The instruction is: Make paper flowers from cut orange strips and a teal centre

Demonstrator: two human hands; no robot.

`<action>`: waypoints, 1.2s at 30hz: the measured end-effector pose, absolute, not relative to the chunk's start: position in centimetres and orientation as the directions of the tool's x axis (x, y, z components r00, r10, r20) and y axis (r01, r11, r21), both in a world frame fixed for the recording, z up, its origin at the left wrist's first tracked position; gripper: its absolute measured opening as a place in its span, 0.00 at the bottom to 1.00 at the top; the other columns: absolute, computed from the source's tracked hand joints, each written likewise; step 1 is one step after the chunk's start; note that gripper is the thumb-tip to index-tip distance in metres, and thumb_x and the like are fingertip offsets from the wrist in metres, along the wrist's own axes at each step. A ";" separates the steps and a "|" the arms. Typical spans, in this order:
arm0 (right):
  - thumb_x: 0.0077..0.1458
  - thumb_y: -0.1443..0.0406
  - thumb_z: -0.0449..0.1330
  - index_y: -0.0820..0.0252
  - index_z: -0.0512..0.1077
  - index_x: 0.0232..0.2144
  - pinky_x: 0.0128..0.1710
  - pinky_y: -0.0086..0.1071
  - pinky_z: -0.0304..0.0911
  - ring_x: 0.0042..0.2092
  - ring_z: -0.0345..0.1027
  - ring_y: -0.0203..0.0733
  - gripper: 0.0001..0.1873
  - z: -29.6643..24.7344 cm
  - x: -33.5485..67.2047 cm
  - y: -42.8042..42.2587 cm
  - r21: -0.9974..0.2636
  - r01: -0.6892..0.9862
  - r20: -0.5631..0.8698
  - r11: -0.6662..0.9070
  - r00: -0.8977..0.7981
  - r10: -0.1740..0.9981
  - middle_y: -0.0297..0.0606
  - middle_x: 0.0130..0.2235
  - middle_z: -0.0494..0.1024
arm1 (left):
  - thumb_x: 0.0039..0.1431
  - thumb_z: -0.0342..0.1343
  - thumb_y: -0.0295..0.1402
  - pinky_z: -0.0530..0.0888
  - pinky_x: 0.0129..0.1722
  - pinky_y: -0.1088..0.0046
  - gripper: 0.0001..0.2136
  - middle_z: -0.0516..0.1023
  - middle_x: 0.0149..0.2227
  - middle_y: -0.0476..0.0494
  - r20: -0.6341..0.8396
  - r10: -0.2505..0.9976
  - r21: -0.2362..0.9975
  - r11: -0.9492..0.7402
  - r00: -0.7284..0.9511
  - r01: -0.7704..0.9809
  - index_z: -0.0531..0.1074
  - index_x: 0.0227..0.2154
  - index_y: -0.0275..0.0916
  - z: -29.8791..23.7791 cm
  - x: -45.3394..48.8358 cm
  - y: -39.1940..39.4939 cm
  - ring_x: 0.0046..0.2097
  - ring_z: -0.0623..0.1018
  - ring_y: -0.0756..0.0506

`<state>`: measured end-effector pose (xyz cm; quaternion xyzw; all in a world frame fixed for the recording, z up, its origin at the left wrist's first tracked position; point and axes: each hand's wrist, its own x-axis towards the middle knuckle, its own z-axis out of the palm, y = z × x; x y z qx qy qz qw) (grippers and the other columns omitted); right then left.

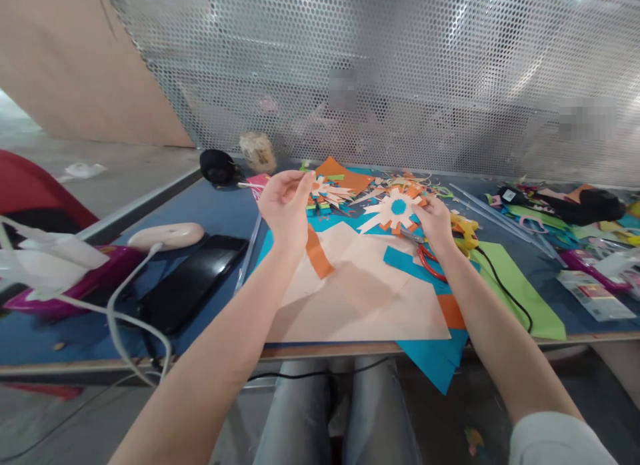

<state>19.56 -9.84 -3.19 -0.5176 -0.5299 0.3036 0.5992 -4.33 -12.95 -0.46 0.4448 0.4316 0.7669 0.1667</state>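
Nearest: blue paper (435, 361), a corner hanging over the desk edge at the near R of the pale sheet (365, 311), our landmark. On the sheet's L part: orange strip (319, 253). Black smartphone (193, 281) lies L of the sheet; lt-green paper (523, 291) R of it. At the sheet's far R: red-handled scissors (433, 263), partly under the R arm, w/ yellow glue gun (465, 233) just beyond. R hand (436, 219), above the sheet's far R, grips a pale-&-orange paper flower w/ blue centre (399, 207) by its R edge, flower over the sheet's far side. L hand (284, 201), above the sheet's far L, has thumb & fingertips close together; can't tell if anything's btwn them. Fringed paper piece (331, 191) is just beside those fingertips. Beyond the sheet: orange paper (350, 178), then perforated metal panel (400, 105).
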 end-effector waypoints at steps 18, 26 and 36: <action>0.35 0.62 0.65 0.56 0.70 0.31 0.33 0.32 0.67 0.29 0.69 0.35 0.15 -3.1 18.5 -10.2 -0.960 -0.096 0.259 0.263 0.054 0.964 0.29 0.28 0.76 | 0.50 0.56 0.41 0.68 0.29 0.76 0.11 0.78 0.32 0.44 0.591 0.794 0.804 -0.567 -0.141 0.178 0.74 0.28 0.39 -1.7 -2.8 -13.8 0.32 0.75 0.50; 0.36 0.62 0.64 0.56 0.70 0.31 0.29 0.30 0.66 0.29 0.69 0.35 0.14 -2.8 18.6 -10.4 -0.957 -0.141 0.244 0.254 0.084 0.966 0.28 0.27 0.74 | 0.55 0.51 0.36 0.69 0.32 0.75 0.10 0.79 0.36 0.42 0.630 0.776 0.712 -0.573 -0.010 0.406 0.76 0.32 0.38 -2.2 -2.8 -13.8 0.37 0.76 0.48; 0.35 0.63 0.64 0.56 0.69 0.28 0.30 0.32 0.69 0.29 0.70 0.36 0.13 -2.4 18.1 -10.7 -0.919 -0.251 0.258 0.305 0.203 0.945 0.28 0.26 0.75 | 0.49 0.59 0.32 0.65 0.22 0.78 0.04 0.79 0.27 0.46 0.760 0.637 0.569 -0.748 0.130 0.343 0.77 0.25 0.39 -2.2 -1.6 -15.6 0.27 0.74 0.52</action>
